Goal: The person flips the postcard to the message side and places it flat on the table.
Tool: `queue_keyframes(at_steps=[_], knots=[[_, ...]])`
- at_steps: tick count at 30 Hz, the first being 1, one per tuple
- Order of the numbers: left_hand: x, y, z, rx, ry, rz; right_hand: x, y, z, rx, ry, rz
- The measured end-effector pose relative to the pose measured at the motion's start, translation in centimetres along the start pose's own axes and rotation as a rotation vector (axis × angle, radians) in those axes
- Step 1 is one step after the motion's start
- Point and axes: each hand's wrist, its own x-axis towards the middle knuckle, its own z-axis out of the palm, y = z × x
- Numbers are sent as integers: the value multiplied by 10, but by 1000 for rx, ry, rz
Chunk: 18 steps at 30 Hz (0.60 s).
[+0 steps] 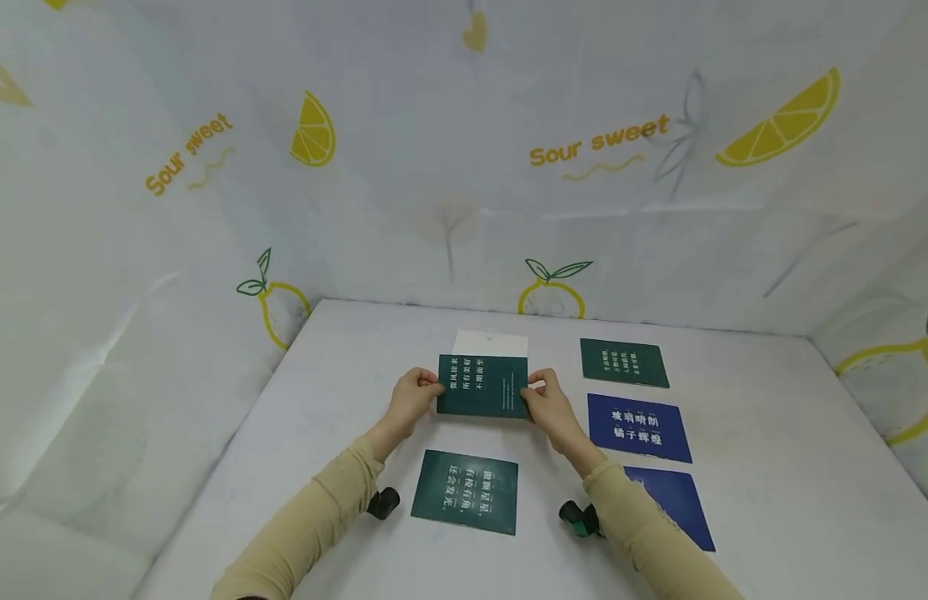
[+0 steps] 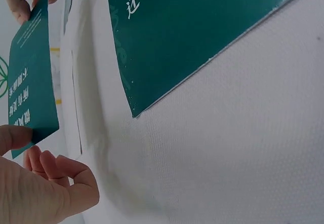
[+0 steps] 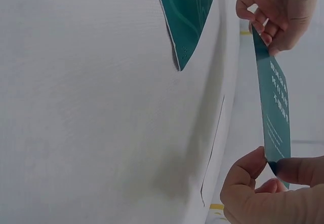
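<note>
Both hands hold a dark green card [image 1: 482, 396] with white Chinese lettering by its two short sides. My left hand [image 1: 411, 402] pinches the left edge between thumb and fingers. At the opposite edge, my right hand [image 1: 551, 408] pinches it the same way. Both wrist views show the card [image 2: 35, 77] raised and tilted above the white tabletop. Behind it in the head view, a white card [image 1: 501, 342] is partly covered by the green one. Nearer the body, between the forearms, another green card [image 1: 466, 492] with white lettering lies flat.
To the right lie a green card [image 1: 625, 363], a blue card [image 1: 640, 427] and a second blue card [image 1: 685, 508], partly hidden by the right sleeve [image 1: 651, 525]. Small black devices [image 1: 385, 502] show beside both forearms. A lemon-print sheet [image 1: 404, 167] hangs around the table.
</note>
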Motion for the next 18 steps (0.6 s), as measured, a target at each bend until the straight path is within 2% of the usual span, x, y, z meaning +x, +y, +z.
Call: queue_keyframes(at_steps=[5, 12, 18], knots=[[3, 0, -1, -6, 6, -7, 2, 1, 0, -13, 10, -5], [2, 3, -4, -35, -6, 28, 2, 1, -3, -58, 46, -44], [2, 1, -7, -75, -19, 25, 3, 1, -4, 24, 49, -25]])
